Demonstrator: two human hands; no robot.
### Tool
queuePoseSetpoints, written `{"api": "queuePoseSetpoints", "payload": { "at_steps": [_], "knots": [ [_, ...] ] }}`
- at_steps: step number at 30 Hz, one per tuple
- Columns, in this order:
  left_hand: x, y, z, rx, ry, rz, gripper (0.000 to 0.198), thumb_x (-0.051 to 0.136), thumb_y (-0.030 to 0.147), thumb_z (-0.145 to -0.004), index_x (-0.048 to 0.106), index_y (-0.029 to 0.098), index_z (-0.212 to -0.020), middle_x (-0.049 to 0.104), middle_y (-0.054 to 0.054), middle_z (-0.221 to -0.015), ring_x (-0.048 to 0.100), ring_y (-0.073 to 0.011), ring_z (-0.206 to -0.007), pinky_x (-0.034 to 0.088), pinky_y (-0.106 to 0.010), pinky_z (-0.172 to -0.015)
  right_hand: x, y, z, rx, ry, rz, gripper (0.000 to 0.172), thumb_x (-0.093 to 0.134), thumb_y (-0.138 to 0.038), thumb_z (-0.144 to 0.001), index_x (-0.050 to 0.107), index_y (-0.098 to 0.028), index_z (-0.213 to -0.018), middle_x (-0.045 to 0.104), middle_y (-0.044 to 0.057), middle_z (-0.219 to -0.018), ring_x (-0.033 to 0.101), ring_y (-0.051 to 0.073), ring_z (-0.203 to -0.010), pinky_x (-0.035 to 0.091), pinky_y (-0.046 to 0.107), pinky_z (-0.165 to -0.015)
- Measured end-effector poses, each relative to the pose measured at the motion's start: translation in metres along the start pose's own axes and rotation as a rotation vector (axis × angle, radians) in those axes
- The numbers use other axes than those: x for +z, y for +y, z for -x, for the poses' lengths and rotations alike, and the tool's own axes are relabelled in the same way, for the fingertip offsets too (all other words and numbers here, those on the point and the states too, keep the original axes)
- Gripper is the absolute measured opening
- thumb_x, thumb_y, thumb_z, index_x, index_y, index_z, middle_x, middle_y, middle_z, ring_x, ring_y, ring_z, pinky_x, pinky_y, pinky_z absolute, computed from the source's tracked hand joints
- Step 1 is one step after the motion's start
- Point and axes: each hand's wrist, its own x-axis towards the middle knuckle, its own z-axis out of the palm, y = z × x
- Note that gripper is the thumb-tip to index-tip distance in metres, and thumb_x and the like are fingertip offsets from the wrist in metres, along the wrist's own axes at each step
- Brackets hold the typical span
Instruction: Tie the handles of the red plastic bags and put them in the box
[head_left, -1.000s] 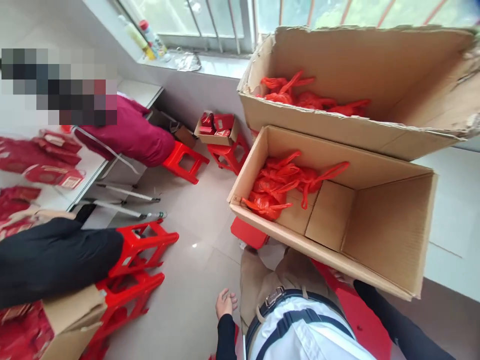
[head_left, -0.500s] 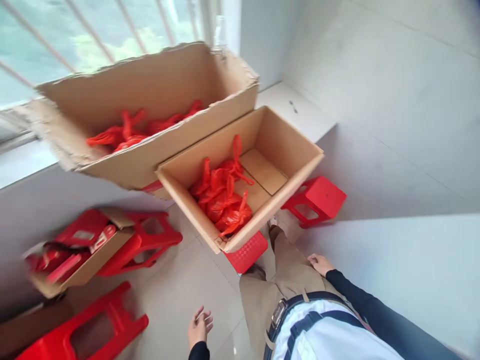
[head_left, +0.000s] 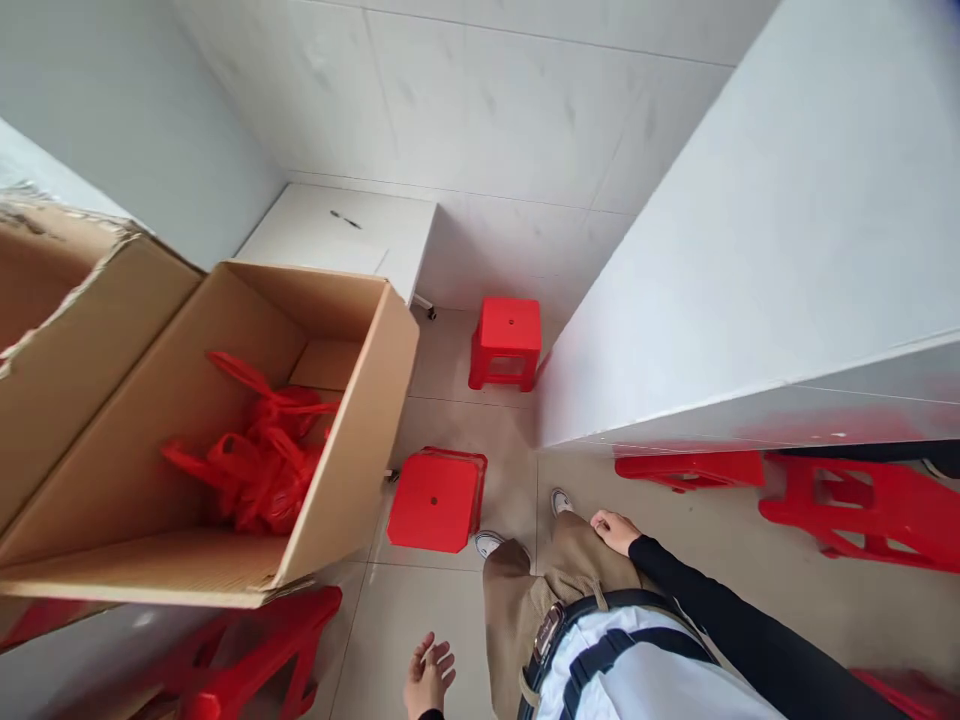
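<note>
Closest in, at the bottom of the frame, a dark belt [head_left: 585, 607] crosses between a white top [head_left: 652, 680] and brown trousers [head_left: 504, 620]. The left hand [head_left: 429, 675] hangs at bottom centre, fingers spread a little and loosely bent, nothing in their hold, floor tiles below. Over to the right hand [head_left: 615, 530], right of centre in the lower half: it lies against the trouser leg, back upward, and how far its fingers are open I can't tell from here, though nothing shows in it.

Just ahead of the shoes [head_left: 490, 543], near the middle of the frame, sits a red stool [head_left: 433, 500], its top bare. Left of that, a big open cardboard box [head_left: 360, 430] fills the lower-left area, and there are the red plastic bags [head_left: 270, 460], bunched together inside it, handles poking up! Another red stool [head_left: 300, 640] shows beneath at lower left. Pressed beside the box, at the left edge, a second carton [head_left: 90, 350] shows its ragged rim.

A white partition [head_left: 750, 250] sweeps across the right side. Further off, a small stool [head_left: 510, 340] stands above centre, a white table [head_left: 300, 235] sits upper left bearing a slim dark item [head_left: 345, 219], and the pale wall [head_left: 480, 100] backs it all.
</note>
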Motion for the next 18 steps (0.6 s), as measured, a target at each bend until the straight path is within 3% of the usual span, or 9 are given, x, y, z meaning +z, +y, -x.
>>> {"api": "queuePoseSetpoints", "payload": {
  "at_steps": [4,8,14,16,18],
  "knots": [
    [0.051,0.015,0.019,0.046,0.014,-0.026,0.023,0.057,0.027,-0.057,0.059,0.024,-0.079,0.067,-0.004,-0.064,0.07,-0.0243,-0.057,0.055,-0.036,-0.055,-0.033,0.064,0.001,-0.016,-0.005,-0.029,0.026,0.06,-0.036,-0.097,0.064,-0.016,-0.112,0.066,0.006,-0.112,0.065,0.02,-0.099,0.055,0.041,-0.089],
    [0.121,0.012,0.05,0.103,0.02,0.037,0.027,0.056,0.026,-0.057,0.057,0.02,-0.083,0.065,-0.003,-0.063,0.062,-0.0163,-0.049,0.049,-0.028,-0.051,-0.089,0.141,-0.004,-0.032,-0.025,-0.007,0.025,0.059,-0.036,-0.098,0.064,-0.015,-0.111,0.068,0.005,-0.108,0.066,0.019,-0.095,0.056,0.04,-0.087],
    [0.257,-0.043,0.119,0.23,-0.087,0.044,0.036,0.058,0.03,-0.058,0.063,0.018,-0.092,0.069,-0.004,-0.069,0.065,-0.018,-0.057,0.05,-0.029,-0.054,-0.203,0.267,-0.009,0.101,-0.01,0.0,0.027,0.061,-0.036,-0.097,0.063,-0.015,-0.114,0.067,0.006,-0.109,0.067,0.018,-0.091,0.058,0.037,-0.081],
    [0.291,-0.068,0.147,0.283,-0.118,-0.006,0.038,0.058,0.034,-0.059,0.065,0.017,-0.093,0.07,-0.005,-0.071,0.067,-0.0205,-0.061,0.051,-0.031,-0.056,-0.232,0.305,-0.004,0.163,0.032,-0.051,0.029,0.06,-0.036,-0.097,0.062,-0.015,-0.117,0.066,0.006,-0.11,0.067,0.018,-0.09,0.058,0.036,-0.079],
    [0.314,-0.093,0.173,0.345,-0.121,-0.059,0.039,0.057,0.037,-0.061,0.066,0.018,-0.093,0.071,-0.006,-0.072,0.068,-0.022,-0.064,0.052,-0.033,-0.059,-0.246,0.34,0.004,0.206,0.096,-0.122,0.028,0.06,-0.036,-0.097,0.062,-0.016,-0.117,0.066,0.006,-0.111,0.066,0.018,-0.09,0.058,0.036,-0.078]
  ]
}}
